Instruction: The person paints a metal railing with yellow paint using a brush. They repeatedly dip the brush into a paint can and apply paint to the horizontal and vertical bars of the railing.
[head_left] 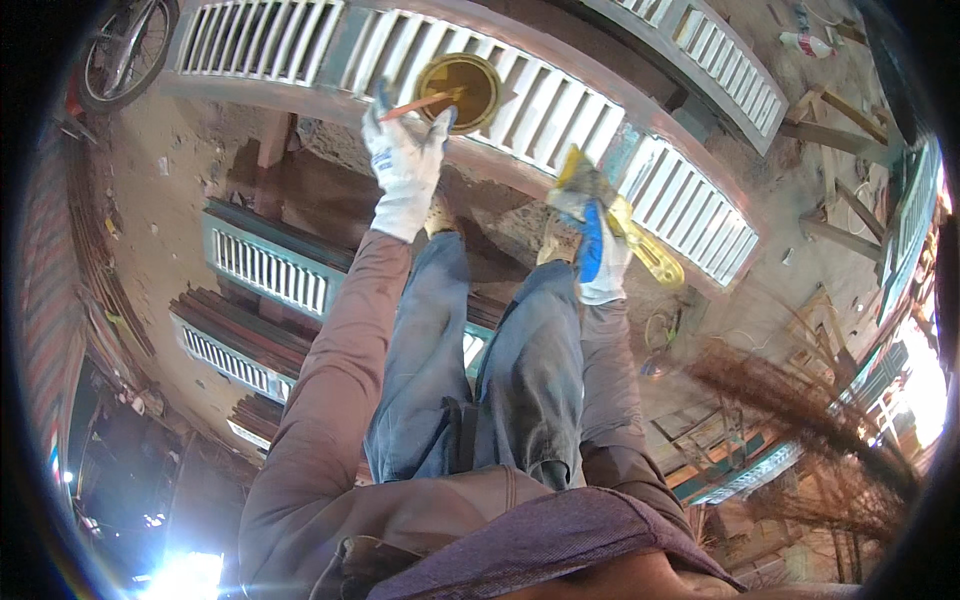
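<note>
My left hand (405,165), in a white glove, is closed around a thin orange-brown stick (418,104). The stick's far end reaches over a round tin (494,98) of yellow-brown paste, and the kind of tool is unclear. The tin stands on a long slatted shutter panel (580,118) with white slats and a greyish-pink frame. Close to the panel's near edge, my right hand (605,260), in a white and blue glove, grips a yellow-handled scraper (655,255). A flat grey piece smeared with yellow shows above those fingers; its edges are blurred.
Another slatted panel (725,65) lies beyond, at the far right. Stacked green-framed shutters (270,268) lie low on the left. A bicycle wheel (125,50) stands at the far left. Wooden trestle pieces (845,135) are on the right, above a blurred brown brushy mass (800,400).
</note>
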